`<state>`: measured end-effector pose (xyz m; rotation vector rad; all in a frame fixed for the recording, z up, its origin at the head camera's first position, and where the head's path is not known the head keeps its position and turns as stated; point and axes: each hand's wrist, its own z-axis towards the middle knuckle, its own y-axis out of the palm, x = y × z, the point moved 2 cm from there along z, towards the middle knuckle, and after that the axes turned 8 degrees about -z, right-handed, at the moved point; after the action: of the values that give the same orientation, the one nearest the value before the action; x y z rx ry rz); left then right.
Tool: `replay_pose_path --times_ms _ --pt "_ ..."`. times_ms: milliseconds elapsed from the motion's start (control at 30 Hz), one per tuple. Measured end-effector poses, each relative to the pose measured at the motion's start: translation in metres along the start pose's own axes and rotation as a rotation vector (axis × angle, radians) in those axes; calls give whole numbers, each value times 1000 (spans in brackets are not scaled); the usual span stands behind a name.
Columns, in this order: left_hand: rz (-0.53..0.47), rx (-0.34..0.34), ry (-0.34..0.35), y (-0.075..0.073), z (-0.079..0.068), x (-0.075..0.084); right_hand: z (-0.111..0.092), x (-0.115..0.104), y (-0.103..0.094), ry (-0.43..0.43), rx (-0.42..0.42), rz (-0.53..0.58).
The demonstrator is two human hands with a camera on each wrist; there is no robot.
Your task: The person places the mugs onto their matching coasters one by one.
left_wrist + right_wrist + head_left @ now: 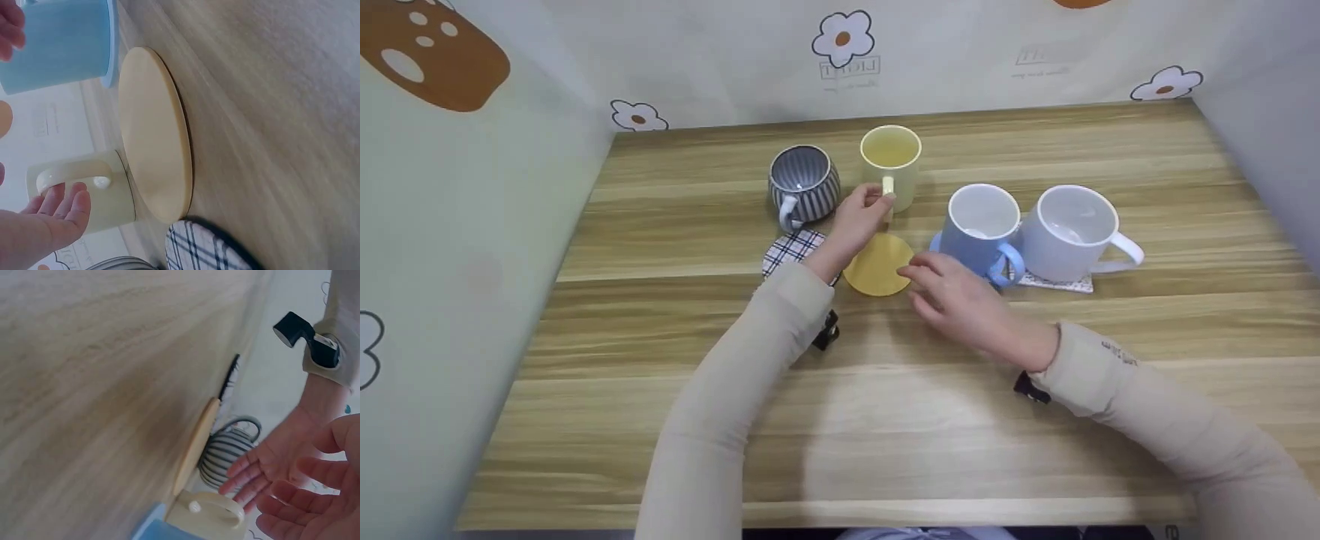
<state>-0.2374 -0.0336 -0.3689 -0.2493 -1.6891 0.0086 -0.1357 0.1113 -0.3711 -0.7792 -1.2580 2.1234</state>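
Note:
My left hand [859,225] reaches to the handle of a pale yellow mug [121,197], its fingertips right at the handle and its fingers fairly straight in the right wrist view. The mug stands upright behind a round yellow coaster [877,274] that lies flat on the table. My right hand [960,304] hovers by the coaster's right edge, fingers loosely bent, holding nothing. Left of the coaster lies a round plaid coaster [791,251], partly hidden by my left wrist. A grey striped mug [814,199] stands behind the plaid one.
At the right, a blue mug [971,247] stands on a blue coaster [935,242], close beside a white mug [1057,255] on a patterned square coaster [1080,285]. The wood-grain table [660,337] meets patterned walls at the back and sides.

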Motion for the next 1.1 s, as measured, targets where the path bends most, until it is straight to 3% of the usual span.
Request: replay_pose_path --times_ms 233,500,633,833,1033,1100 --pt "-54 35 -33 5 5 -5 5 4 18 -46 -135 -8" --pt "-42 122 10 11 12 -10 5 11 27 -58 -268 -53" --pt "-88 142 22 15 14 -12 7 11 29 -59 -333 -60" --pt "-50 165 34 17 17 -17 8 11 29 -68 -434 -80" --pt "-220 143 17 19 20 -22 9 12 29 -58 -501 -76" --pt "-235 150 31 19 21 -23 9 12 29 -51 -517 -72"
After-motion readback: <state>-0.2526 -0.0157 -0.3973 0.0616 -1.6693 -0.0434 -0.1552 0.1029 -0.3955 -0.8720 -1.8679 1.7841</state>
